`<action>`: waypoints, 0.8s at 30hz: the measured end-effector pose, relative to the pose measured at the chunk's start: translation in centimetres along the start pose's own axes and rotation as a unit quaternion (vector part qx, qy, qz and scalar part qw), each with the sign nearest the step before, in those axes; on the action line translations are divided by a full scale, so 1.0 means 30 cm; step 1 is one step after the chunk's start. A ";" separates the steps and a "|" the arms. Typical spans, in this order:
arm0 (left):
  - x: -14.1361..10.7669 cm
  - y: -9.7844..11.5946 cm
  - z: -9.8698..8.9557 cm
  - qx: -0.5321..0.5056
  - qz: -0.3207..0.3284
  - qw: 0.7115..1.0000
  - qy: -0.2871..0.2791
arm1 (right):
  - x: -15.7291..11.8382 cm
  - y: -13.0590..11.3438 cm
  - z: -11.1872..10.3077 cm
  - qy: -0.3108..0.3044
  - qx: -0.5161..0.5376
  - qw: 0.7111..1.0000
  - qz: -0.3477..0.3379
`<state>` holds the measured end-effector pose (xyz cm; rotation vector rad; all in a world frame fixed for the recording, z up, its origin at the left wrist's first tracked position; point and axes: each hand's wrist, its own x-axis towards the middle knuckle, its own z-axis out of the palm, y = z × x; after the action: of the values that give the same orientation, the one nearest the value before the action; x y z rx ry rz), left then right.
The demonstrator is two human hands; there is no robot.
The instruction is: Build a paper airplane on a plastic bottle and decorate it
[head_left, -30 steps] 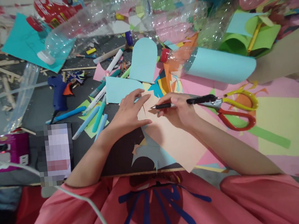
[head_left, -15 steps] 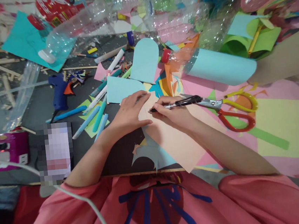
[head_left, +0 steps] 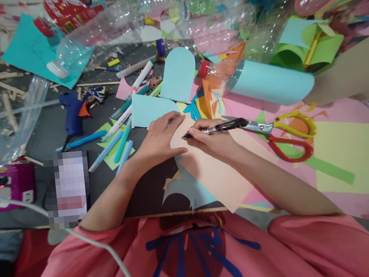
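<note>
My right hand (head_left: 211, 139) is closed round a black pen (head_left: 230, 125), whose tip rests on a sheet of peach paper (head_left: 231, 182). My left hand (head_left: 161, 140) lies on the left part of that sheet, thumb and fingers spread apart. Above the hands are a light blue paper piece (head_left: 154, 109) and a round-topped light blue piece (head_left: 178, 73). Scissors (head_left: 281, 131) with a yellow and a red handle lie right of the pen, their blades partly behind it. Grey paper scraps (head_left: 179, 189) lie below my left hand.
Left of my hands are several markers (head_left: 124, 144), a blue glue gun (head_left: 72, 112), a phone (head_left: 71, 184) and a purple power adapter (head_left: 14, 183). Clear plastic bottles (head_left: 96, 33) lie along the back. A bottle wrapped in light blue paper (head_left: 273, 82) and yellow paper (head_left: 352, 153) are at the right.
The view has shifted very slightly. Both hands stay in nearly the same place, and the pen tip remains on the peach paper.
</note>
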<state>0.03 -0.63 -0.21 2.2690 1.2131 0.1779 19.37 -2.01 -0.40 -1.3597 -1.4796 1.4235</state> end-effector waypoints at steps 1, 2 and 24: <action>0.000 -0.001 0.000 0.000 0.002 1.000 0.002 | -0.001 0.000 0.000 0.001 -0.003 1.000 -0.002; 0.000 -0.001 0.000 -0.001 0.003 1.000 0.003 | -0.001 0.000 0.000 -0.001 -0.001 1.000 -0.003; 0.000 -0.002 -0.003 -0.009 -0.001 1.000 -0.003 | 0.001 -0.001 0.004 -0.028 0.085 0.996 0.027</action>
<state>-0.06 -0.56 -0.16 2.2514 1.2059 0.1812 19.24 -2.01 -0.41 -1.2731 -1.3322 1.5961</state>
